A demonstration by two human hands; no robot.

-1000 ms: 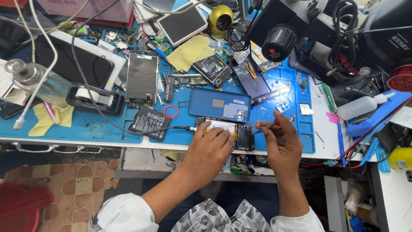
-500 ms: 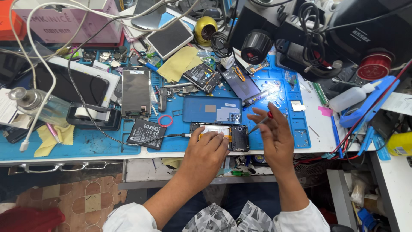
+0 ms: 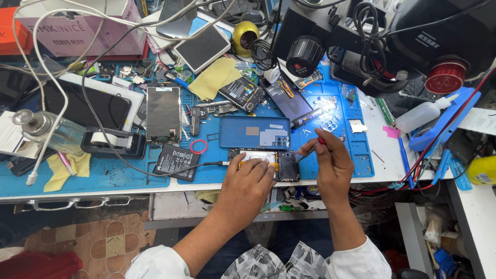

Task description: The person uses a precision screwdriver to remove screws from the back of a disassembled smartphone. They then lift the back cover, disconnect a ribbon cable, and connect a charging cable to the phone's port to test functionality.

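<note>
On blue mat (image 3: 129, 175): L hand (image 3: 251, 178) on opened phone (image 3: 268, 161).

The desk (image 3: 382, 160) is covered by a blue mat (image 3: 103, 178). An opened phone (image 3: 271, 165) is laid at the mat's front edge, a blue back cover (image 3: 254, 133) just behind it. A battery (image 3: 175, 161) and tape dispenser (image 3: 111, 143) are placed toward the left, a yellow cloth (image 3: 213, 77) toward the back.

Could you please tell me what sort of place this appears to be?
Most likely a phone repair bench: an opened phone lies under the left hand on a blue work mat, with a loose battery and a microscope nearby.
</note>
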